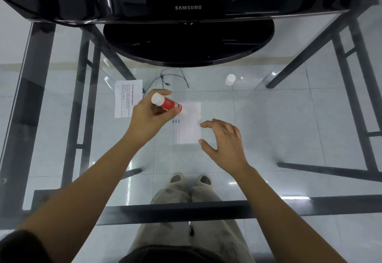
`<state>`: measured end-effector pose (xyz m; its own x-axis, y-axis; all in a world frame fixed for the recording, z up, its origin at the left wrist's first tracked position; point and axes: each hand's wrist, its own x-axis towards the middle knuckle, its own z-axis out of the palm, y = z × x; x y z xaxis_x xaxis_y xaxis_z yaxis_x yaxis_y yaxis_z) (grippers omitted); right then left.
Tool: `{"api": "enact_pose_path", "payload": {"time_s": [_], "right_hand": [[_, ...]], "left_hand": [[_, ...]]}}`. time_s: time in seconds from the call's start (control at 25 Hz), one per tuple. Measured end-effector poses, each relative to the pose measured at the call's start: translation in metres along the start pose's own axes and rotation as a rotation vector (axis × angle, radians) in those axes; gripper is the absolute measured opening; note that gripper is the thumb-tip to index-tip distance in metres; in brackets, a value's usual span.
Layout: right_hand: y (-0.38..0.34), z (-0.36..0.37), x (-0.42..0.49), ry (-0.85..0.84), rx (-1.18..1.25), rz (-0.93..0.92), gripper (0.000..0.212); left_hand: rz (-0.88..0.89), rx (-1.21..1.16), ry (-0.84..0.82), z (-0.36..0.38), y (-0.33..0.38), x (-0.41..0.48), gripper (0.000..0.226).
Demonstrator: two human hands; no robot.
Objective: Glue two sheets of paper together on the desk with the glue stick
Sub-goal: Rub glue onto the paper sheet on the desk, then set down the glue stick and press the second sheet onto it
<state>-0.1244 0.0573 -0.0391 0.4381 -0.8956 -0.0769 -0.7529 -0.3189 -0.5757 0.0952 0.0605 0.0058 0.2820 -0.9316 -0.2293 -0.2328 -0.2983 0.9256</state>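
Observation:
A small sheet of paper (189,127) with faint blue print lies flat on the glass desk, near the middle. My left hand (152,118) grips a red glue stick (167,104) with a white base, its tip pointing down at the sheet's upper left corner. My right hand (224,144) hovers with fingers spread at the sheet's right edge, the fingertips touching or just above it. A second sheet (125,98) with black printed text lies to the left, partly covered by my left hand.
A black Samsung monitor (188,7) on a round stand (189,43) fills the far side of the glass desk (289,128). A white cap (230,79) stands at the right rear. Black frame bars, a cable and my feet show through the glass.

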Motion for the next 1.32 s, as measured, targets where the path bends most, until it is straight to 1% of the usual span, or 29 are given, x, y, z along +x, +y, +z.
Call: {"api": "enact_pose_path", "payload": {"time_s": [0.04,0.08,0.16,0.2,0.28,0.36,0.4,0.44,0.52,0.6,0.68,0.8,0.88,0.92,1.04,1.32], "right_hand": [[0.000,-0.001,0.000,-0.007,0.006,-0.005,0.035],[0.000,-0.002,0.000,-0.009,0.016,-0.013,0.034],[-0.001,-0.005,0.000,0.007,0.055,-0.024,0.033],[-0.001,-0.008,0.002,0.022,0.092,-0.024,0.031],[-0.001,-0.015,0.006,0.090,0.166,-0.030,0.027],[0.005,-0.022,0.015,0.220,0.116,-0.022,0.025],[0.010,-0.025,0.021,0.260,0.051,0.012,0.029],[0.015,-0.027,0.026,0.255,-0.024,0.067,0.037],[0.026,-0.029,0.032,0.132,-0.171,0.193,0.056],[0.033,-0.025,0.034,0.031,-0.287,0.253,0.069],[0.035,-0.021,0.033,0.012,-0.356,0.263,0.072],[0.034,-0.018,0.033,0.025,-0.377,0.286,0.074],[0.035,-0.017,0.034,0.020,-0.399,0.290,0.074],[0.035,-0.017,0.034,0.014,-0.405,0.295,0.073],[0.036,-0.016,0.035,0.007,-0.414,0.308,0.072],[0.037,-0.014,0.035,0.018,-0.418,0.302,0.072]], "left_hand": [[-0.113,-0.225,-0.003,0.001,-0.004,-0.006,0.030],[-0.192,-0.425,0.002,0.003,-0.008,-0.013,0.028],[-0.281,-0.712,0.010,0.007,-0.012,-0.022,0.020],[-0.302,-0.790,0.008,0.010,-0.011,-0.023,0.021],[-0.309,-0.838,-0.031,0.015,-0.007,-0.017,0.025],[-0.281,-0.789,-0.097,0.022,0.005,-0.003,0.025],[-0.271,-0.746,-0.120,0.028,0.012,0.005,0.025],[-0.268,-0.713,-0.130,0.033,0.019,0.014,0.025],[-0.293,-0.699,-0.102,0.045,0.031,0.033,0.028],[-0.285,-0.670,-0.093,0.057,0.039,0.050,0.027],[-0.187,-0.489,-0.117,0.066,0.042,0.061,0.023],[0.050,-0.100,-0.123,0.074,0.042,0.073,0.035],[0.208,0.127,-0.099,0.079,0.042,0.077,0.033],[0.262,0.190,-0.091,0.081,0.042,0.078,0.032],[0.336,0.271,-0.085,0.089,0.038,0.083,0.029],[0.354,0.281,-0.080,0.099,0.035,0.090,0.033]]}}
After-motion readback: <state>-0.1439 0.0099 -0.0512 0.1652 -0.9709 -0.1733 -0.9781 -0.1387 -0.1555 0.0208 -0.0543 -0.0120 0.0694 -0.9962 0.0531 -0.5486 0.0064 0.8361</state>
